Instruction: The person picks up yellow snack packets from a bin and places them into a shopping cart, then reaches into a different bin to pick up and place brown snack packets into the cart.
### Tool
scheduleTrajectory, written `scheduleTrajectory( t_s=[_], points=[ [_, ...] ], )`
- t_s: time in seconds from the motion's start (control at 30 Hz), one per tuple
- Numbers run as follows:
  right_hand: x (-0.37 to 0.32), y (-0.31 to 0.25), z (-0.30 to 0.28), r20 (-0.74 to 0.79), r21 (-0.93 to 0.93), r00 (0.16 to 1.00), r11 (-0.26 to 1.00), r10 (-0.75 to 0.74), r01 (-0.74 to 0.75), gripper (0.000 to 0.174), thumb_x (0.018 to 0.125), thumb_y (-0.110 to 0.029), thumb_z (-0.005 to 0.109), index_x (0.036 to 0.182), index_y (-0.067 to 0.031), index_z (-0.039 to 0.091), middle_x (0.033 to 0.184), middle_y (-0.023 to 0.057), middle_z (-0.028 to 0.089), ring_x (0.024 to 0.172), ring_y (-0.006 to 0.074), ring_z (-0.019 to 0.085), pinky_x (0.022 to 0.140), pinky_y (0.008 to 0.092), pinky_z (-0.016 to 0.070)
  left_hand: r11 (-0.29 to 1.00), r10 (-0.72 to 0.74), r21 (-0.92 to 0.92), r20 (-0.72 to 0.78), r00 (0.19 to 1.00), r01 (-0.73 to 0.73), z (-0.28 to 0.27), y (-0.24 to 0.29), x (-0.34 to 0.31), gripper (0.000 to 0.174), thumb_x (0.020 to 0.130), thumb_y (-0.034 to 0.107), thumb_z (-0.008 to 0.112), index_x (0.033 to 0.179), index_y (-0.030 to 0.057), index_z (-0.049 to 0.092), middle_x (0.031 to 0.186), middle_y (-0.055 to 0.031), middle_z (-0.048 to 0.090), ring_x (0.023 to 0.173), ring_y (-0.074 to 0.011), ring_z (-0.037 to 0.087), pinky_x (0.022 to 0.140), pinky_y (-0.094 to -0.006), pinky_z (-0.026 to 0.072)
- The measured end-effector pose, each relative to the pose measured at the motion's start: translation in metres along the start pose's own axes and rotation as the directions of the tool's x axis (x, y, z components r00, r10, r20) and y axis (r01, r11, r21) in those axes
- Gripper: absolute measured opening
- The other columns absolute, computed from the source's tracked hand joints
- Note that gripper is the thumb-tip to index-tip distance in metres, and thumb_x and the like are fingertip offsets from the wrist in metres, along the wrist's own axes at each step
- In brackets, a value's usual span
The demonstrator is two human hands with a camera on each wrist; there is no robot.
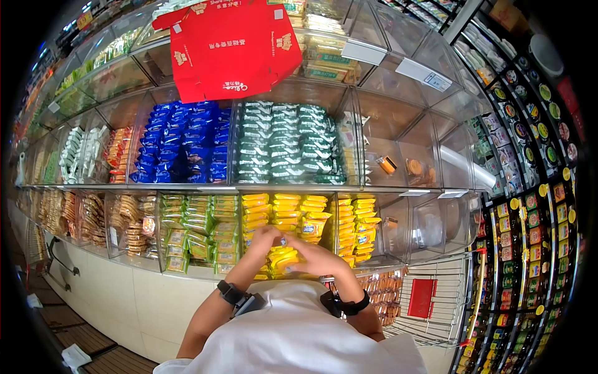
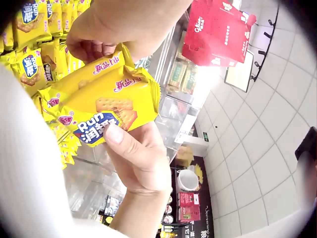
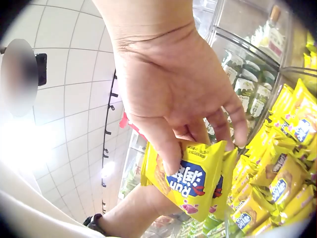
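Two yellow biscuit packets [image 2: 119, 101] lie against each other between the hands, above the yellow stock in the head view. My right hand [image 3: 173, 84] pinches them, its thumb across the front of one and fingers behind. In the left wrist view, my left hand [image 2: 129, 25] has curled fingers at the packets' upper end; its thumb is hidden. Both hands, left [image 1: 265, 242] and right [image 1: 317, 258], meet over the bin of yellow packets [image 1: 308, 227].
Green packets [image 1: 199, 234] and brown biscuits [image 1: 134, 227] fill bins to the left. Behind stand blue packets [image 1: 165, 143] and dark green ones [image 1: 286, 143]. A red box sheet [image 1: 233, 53] lies higher up. A metal cart [image 1: 442, 280] stands at the right.
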State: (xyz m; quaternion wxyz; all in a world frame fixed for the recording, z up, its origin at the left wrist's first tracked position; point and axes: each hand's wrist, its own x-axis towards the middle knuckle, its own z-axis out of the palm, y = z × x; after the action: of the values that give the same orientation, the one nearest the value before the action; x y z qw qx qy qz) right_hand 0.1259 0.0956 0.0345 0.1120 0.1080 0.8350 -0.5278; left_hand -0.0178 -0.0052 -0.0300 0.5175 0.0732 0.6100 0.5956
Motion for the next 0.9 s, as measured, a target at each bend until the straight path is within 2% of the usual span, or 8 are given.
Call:
scheduleTrajectory(
  t_s=[0.3,0.4,0.5,0.6,0.7,0.9],
  points=[
    [0.001,0.002,0.000,-0.005,0.030,1.000,1.000,-0.003,0.003,0.061,0.075,-0.018,0.064,0.124,0.0016,0.033,0.138,0.0178,0.025,0.126,0.0284,0.029,0.101,0.0332,0.0259,0.988,-0.008,-0.154,0.003,1.000,0.009,-0.001,0.001,-0.001,0.012,0.074,0.012,0.051,0.071,0.0026,0.058,0.068,-0.0039,0.056,0.061,-0.0127,0.050,0.058,-0.0242,0.0391],
    [0.001,0.005,0.001,-0.018,0.037,1.000,0.999,-0.016,0.017,0.067,0.075,-0.017,0.063,0.128,0.0017,0.027,0.138,0.0172,0.024,0.126,0.0282,0.029,0.101,0.0331,0.0256,0.986,0.045,-0.157,-0.044,0.998,-0.051,-0.004,-0.005,0.005,0.006,0.073,0.009,0.052,0.074,0.0044,0.055,0.069,-0.0021,0.055,0.066,-0.0130,0.055,0.064,-0.0234,0.0437],
    [0.001,0.006,0.002,-0.035,0.051,0.999,0.999,0.011,-0.009,0.074,0.075,-0.017,0.063,0.133,0.0007,0.020,0.139,0.0183,0.023,0.125,0.0283,0.031,0.101,0.0334,0.0264,0.975,0.186,-0.121,-0.033,0.982,-0.188,-0.001,0.000,0.002,0.007,0.075,0.008,0.051,0.080,0.0033,0.054,0.077,-0.0038,0.056,0.072,-0.0146,0.056,0.071,-0.0248,0.0444],
    [0.004,0.006,0.002,-0.054,-0.038,0.998,0.999,0.033,-0.035,0.082,0.074,-0.018,0.063,0.135,0.0011,0.011,0.136,0.0229,0.024,0.123,0.0321,0.031,0.100,0.0329,0.0286,0.944,0.236,-0.221,-0.059,0.970,-0.243,0.007,0.011,-0.006,0.011,0.078,0.008,0.050,0.087,0.0018,0.051,0.087,-0.0073,0.055,0.078,-0.0176,0.057,0.078,-0.0278,0.0444],
    [0.004,-0.001,0.000,-0.064,-0.088,0.996,0.994,0.060,-0.065,0.082,0.074,-0.019,0.063,0.134,0.0029,0.011,0.137,0.0241,0.021,0.125,0.0325,0.028,0.101,0.0332,0.0271,0.952,0.260,-0.167,-0.008,0.966,-0.257,0.003,0.005,0.000,0.013,0.081,0.008,0.048,0.091,0.0005,0.048,0.091,-0.0105,0.054,0.083,-0.0201,0.057,0.082,-0.0308,0.0444],
    [0.005,-0.002,0.000,-0.036,-0.107,0.992,0.987,0.120,-0.123,0.082,0.073,-0.018,0.064,0.133,0.0048,0.012,0.138,0.0225,0.020,0.124,0.0332,0.029,0.101,0.0335,0.0275,0.939,0.269,-0.225,0.005,0.963,-0.261,0.005,0.005,-0.003,0.014,0.081,0.008,0.048,0.093,0.0002,0.047,0.090,-0.0116,0.054,0.088,-0.0224,0.057,0.084,-0.0321,0.0446]
  ],
)
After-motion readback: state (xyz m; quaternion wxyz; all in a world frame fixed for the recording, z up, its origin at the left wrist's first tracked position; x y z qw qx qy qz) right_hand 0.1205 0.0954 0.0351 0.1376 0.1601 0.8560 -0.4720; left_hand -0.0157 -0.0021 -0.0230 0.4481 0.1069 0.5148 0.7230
